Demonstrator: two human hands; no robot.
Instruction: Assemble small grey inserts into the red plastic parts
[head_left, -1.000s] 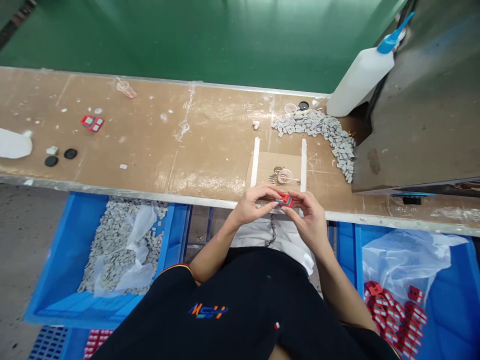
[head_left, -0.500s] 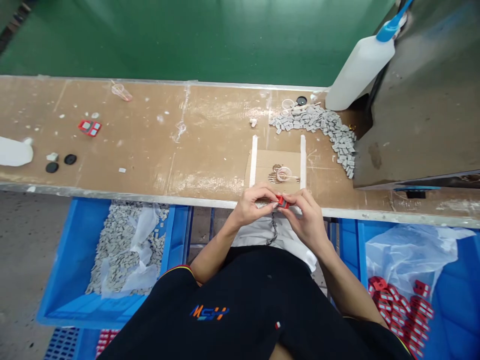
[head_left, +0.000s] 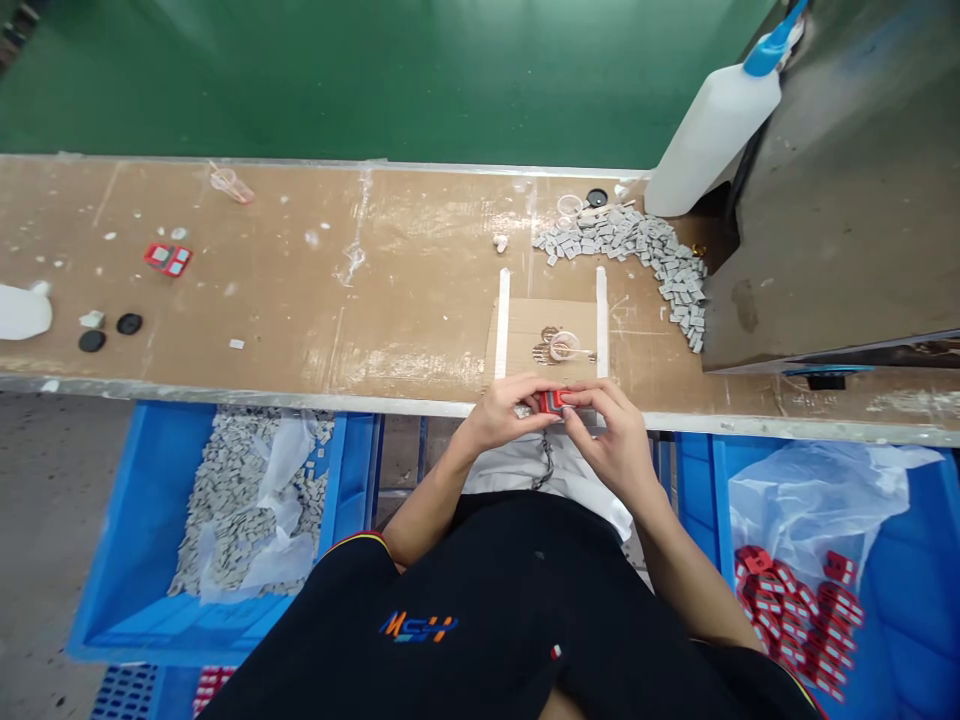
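Observation:
Between my two hands, at the table's front edge, is a small red plastic piece with a grey part (head_left: 553, 402). My left hand (head_left: 501, 412) pinches its left side with thumb and fingers. The fingertips of my right hand (head_left: 611, 428) are closed on its right side. Just beyond my hands a small clear cup (head_left: 563, 346) with a thin stick lies on a cardboard piece (head_left: 529, 315) edged by two white strips. A curved heap of small grey pieces (head_left: 630, 235) lies farther back to the right.
A white squeeze bottle (head_left: 709, 140) with a blue nozzle stands at the back right beside a metal box (head_left: 847, 200). Blue bins flank me, with grey pieces (head_left: 240, 500) left and red pieces (head_left: 795, 610) right. Another red piece (head_left: 168, 259) and black caps (head_left: 129, 324) lie far left.
The red piece has been turned in my fingers, so its face with the grey part shows more. My hands stay at the table edge; the view has shifted slightly.

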